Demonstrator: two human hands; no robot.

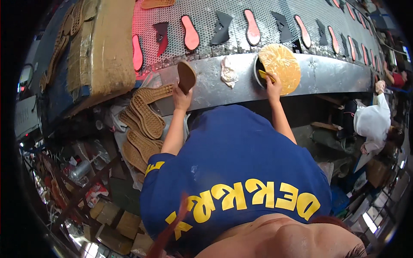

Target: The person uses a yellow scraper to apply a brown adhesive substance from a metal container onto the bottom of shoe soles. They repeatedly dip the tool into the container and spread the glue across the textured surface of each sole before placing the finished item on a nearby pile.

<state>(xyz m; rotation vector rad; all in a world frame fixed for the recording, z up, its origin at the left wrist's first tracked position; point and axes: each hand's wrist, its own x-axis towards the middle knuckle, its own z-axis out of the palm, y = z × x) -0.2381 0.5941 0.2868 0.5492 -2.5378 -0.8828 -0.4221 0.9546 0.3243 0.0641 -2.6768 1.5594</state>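
My left hand (182,99) grips a brown shoe sole (186,77), raised over the metal ledge with its smooth face showing. In my right hand (273,88) is a yellow-handled tool (265,76), its far end inside a round pot (257,74), so I cannot see its tip. A round orange-yellow lid (282,64), wrapped in clear film, covers part of the pot. Beside my left forearm lies a pile of tan soles (148,116) with gridded undersides. A crumpled whitish wad (229,73) sits on the ledge between my hands.
Beyond the metal ledge (335,75), a mesh conveyor (266,13) carries pink-topped soles (253,29) and black shoe uppers (222,28). A taped cardboard-covered block (103,51) stands at left. Another person in white (372,118) works at right. Boxes (129,225) lie low at left.
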